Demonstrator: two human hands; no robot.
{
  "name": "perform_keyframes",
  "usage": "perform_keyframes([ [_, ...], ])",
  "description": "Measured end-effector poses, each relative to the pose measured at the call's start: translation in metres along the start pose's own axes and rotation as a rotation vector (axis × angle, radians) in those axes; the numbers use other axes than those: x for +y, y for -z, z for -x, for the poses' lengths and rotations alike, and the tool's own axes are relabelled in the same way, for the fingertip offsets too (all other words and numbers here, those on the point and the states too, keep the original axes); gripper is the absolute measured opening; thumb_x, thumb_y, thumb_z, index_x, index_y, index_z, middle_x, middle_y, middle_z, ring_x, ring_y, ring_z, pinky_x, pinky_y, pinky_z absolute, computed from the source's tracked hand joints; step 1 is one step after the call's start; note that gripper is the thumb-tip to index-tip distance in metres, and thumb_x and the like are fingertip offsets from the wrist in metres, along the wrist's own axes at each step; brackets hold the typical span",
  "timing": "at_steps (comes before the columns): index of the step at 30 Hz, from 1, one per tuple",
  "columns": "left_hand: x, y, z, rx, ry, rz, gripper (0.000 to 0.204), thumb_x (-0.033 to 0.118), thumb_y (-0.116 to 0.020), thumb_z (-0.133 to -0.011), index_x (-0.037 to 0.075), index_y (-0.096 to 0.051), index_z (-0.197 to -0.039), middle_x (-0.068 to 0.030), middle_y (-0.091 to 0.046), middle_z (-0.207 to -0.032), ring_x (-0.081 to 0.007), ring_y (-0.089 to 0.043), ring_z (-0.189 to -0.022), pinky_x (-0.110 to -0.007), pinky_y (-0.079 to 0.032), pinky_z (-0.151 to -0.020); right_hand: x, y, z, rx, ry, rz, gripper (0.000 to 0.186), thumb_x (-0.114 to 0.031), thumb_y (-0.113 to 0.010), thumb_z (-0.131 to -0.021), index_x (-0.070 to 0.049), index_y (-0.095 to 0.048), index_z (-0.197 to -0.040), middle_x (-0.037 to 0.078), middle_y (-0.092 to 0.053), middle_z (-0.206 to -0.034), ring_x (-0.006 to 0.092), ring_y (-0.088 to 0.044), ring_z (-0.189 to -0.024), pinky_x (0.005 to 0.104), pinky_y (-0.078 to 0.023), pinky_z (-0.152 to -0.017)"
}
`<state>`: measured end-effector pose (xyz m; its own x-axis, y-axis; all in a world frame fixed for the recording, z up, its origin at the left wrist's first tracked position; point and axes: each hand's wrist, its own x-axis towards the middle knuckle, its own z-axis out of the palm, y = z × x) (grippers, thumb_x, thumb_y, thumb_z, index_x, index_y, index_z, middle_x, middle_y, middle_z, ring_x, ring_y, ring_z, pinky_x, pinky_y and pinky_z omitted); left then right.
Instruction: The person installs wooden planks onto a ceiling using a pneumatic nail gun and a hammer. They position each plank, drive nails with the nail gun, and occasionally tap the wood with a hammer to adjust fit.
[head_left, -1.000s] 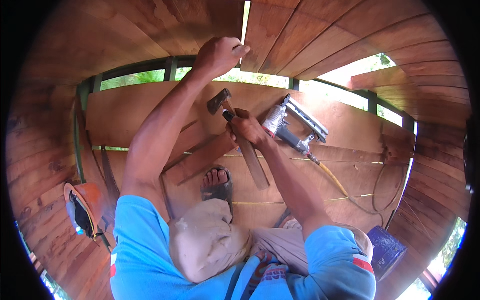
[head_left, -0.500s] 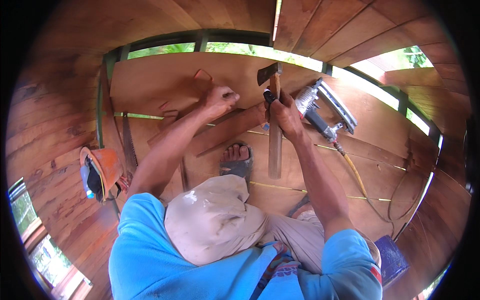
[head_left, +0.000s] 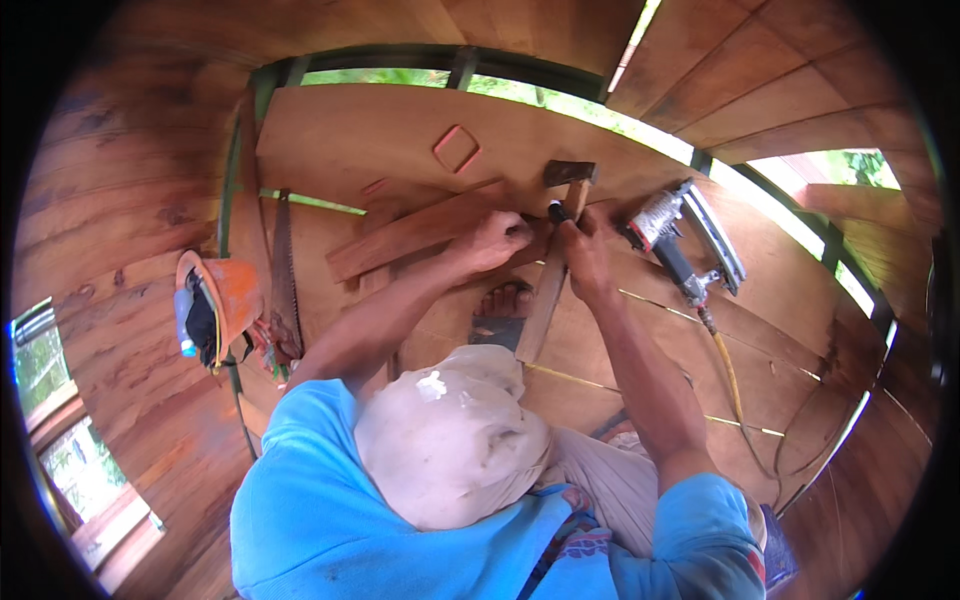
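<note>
Hammer (head_left: 570,178), dark steel head on wooden handle, sits in your right hand (head_left: 588,255), fingers closed round the handle, head toward the plank wall's upper edge. Your left hand (head_left: 497,240), fingers pinched, contents unclear, rests just left on the reddish wooden batten (head_left: 420,230).

Tight around both hands: hammer (head_left: 568,178) just above, nail gun (head_left: 678,238) close at right, slanted plank (head_left: 420,232) at left, foot (head_left: 505,303) just below. Open boards farther right, past yellow hose (head_left: 728,372).
</note>
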<state>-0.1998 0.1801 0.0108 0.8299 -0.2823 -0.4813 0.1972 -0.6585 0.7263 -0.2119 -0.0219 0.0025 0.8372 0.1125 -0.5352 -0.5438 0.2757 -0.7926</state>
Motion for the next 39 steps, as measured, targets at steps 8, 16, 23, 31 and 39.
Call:
perform_keyframes([
  [8,-0.010,0.013,-0.029,0.044,-0.026,0.184,0.026,0.025,-0.067,-0.103,0.000,-0.073,-0.108,-0.0065,-0.072,-0.088,-0.0139,-0.068,-0.080,-0.033,-0.055,-0.075,0.023,0.006,-0.007,-0.076,0.055,-0.036,0.026,-0.019,-0.060,-0.100,-0.001,-0.061,-0.118,0.003,-0.063,-0.094,0.0122,-0.057,-0.085,0.0302,-0.048,-0.073],
  [16,0.026,0.038,-0.040,0.019,0.062,0.286,0.029,0.027,-0.067,-0.105,0.001,-0.071,-0.118,-0.0064,-0.074,-0.098,-0.0120,-0.070,-0.084,-0.027,-0.056,-0.074,0.002,0.001,-0.006,-0.041,0.034,-0.007,0.030,-0.017,-0.056,-0.099,0.003,-0.059,-0.121,0.010,-0.066,-0.092,0.0207,-0.066,-0.076,0.0379,-0.055,-0.069],
  [23,0.058,0.046,-0.047,-0.054,0.037,0.196,0.028,0.025,-0.068,-0.104,0.001,-0.072,-0.117,-0.0046,-0.074,-0.097,-0.0104,-0.069,-0.085,-0.026,-0.056,-0.075,0.002,0.016,-0.008,-0.177,0.064,-0.033,0.035,-0.030,-0.053,-0.101,0.003,-0.061,-0.111,0.009,-0.071,-0.082,0.0183,-0.070,-0.071,0.0349,-0.056,-0.067],
  [31,0.174,0.080,-0.079,-0.093,-0.332,-0.255,0.034,0.026,-0.072,-0.099,0.000,-0.071,-0.120,-0.0115,-0.076,-0.103,-0.0197,-0.073,-0.092,-0.035,-0.056,-0.083,0.029,0.028,-0.018,-0.206,0.274,0.077,0.040,-0.033,-0.058,-0.098,0.006,-0.063,-0.104,0.013,-0.071,-0.082,0.0214,-0.071,-0.075,0.0384,-0.056,-0.067],
  [39,0.300,0.076,-0.110,0.097,-0.590,-0.463,0.046,0.028,-0.076,-0.096,0.004,-0.065,-0.134,-0.0136,-0.074,-0.116,-0.0242,-0.071,-0.103,-0.037,-0.056,-0.089,0.064,0.027,-0.045,-0.230,0.266,0.116,0.059,-0.049,-0.065,-0.101,0.002,-0.055,-0.129,0.009,-0.067,-0.094,0.0152,-0.068,-0.079,0.0317,-0.056,-0.068],
])
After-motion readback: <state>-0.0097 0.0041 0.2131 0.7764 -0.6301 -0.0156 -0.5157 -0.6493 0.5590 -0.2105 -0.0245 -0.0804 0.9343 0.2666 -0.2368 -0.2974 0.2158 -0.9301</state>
